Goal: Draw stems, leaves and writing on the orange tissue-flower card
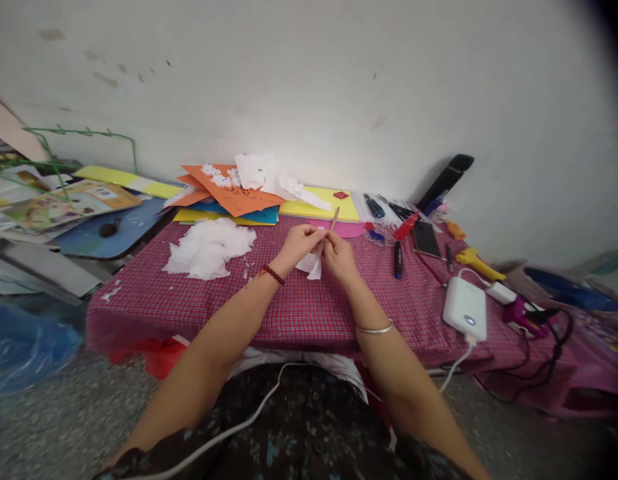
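Note:
Both hands meet over the middle of a low table covered with a red checked cloth (199, 303). My left hand (299, 242) pinches a piece of white tissue paper (313, 264) that hangs down between the hands. My right hand (339, 256) is closed too, gripping a thin wooden stick (335, 218) that points up and away, with the tissue at its base. A beaded bracelet sits on the left wrist, a silver bangle on the right.
A heap of white tissue scraps (209, 248) lies to the left. Orange, yellow and blue card sheets (239, 197) are stacked at the back. Markers (398, 259), a phone (427, 239), a white power bank (465, 309) with cables and a yellow tool (476, 261) lie at the right.

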{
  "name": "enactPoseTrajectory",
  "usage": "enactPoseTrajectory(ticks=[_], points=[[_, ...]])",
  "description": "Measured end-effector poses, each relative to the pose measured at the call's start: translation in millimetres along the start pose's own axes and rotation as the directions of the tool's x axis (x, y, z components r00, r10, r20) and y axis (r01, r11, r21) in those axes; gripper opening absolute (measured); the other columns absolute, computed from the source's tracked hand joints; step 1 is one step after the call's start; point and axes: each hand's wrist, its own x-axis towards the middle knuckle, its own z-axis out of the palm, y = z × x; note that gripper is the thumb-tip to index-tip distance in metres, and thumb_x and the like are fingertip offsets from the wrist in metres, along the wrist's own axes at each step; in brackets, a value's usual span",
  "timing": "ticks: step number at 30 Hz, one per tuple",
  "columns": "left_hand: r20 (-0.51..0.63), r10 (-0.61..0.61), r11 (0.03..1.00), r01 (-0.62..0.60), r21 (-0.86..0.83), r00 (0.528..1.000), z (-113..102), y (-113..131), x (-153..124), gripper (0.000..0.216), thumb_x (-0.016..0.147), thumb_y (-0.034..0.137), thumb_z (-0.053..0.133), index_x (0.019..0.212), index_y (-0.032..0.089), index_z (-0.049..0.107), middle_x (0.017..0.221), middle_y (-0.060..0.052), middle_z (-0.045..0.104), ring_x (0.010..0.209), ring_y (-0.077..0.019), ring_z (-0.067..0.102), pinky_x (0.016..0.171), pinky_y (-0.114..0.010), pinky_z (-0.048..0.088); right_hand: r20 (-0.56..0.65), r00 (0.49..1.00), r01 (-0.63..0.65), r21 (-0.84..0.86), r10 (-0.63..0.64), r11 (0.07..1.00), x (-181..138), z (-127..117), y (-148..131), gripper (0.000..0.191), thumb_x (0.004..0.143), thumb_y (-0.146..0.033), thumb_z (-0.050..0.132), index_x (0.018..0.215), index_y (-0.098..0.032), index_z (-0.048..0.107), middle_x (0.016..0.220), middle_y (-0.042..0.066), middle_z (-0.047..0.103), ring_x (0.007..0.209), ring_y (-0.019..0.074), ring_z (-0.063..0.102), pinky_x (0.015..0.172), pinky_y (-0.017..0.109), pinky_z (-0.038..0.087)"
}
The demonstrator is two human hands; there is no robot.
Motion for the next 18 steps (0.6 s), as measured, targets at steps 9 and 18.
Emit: enactPoseTrajectory(ticks=[9, 18], points=[[-0.04, -0.038, 0.998, 0.04, 0.048, 0.998, -3.8, -3.9, 0.7, 0.027, 0.081, 0.017, 0.061, 0.054, 0.015, 0.056, 0.048, 0.002, 0.055, 0.038, -0.0073, 0.048, 0.041, -0.02, 0.039, 0.042, 0.999, 0.013, -0.027, -0.012, 1.0, -2.6, 1.3, -3.2, 0.028, 0.086, -0.02, 0.048, 0.096, -0.026, 0.073, 0.09, 0.004, 0.073, 0.081, 0.0223, 0.063, 0.083, 0.035, 0.047], [0.048, -0.003, 1.0, 0.002, 0.004, 0.999, -2.1, -1.5, 0.2, 0.02, 0.083, 0.016, 0.052, 0.064, 0.015, 0.059, 0.054, 0.002, 0.057, 0.044, -0.0079, 0.051, 0.044, -0.019, 0.042, -0.086, 0.976, -0.162, 0.329, 0.201, 0.93, 4.3, 4.8, 3.1, 0.024, 0.079, -0.035, 0.057, 0.091, -0.021, 0.071, 0.083, 0.003, 0.071, 0.079, 0.0188, 0.063, 0.074, 0.033, 0.051]])
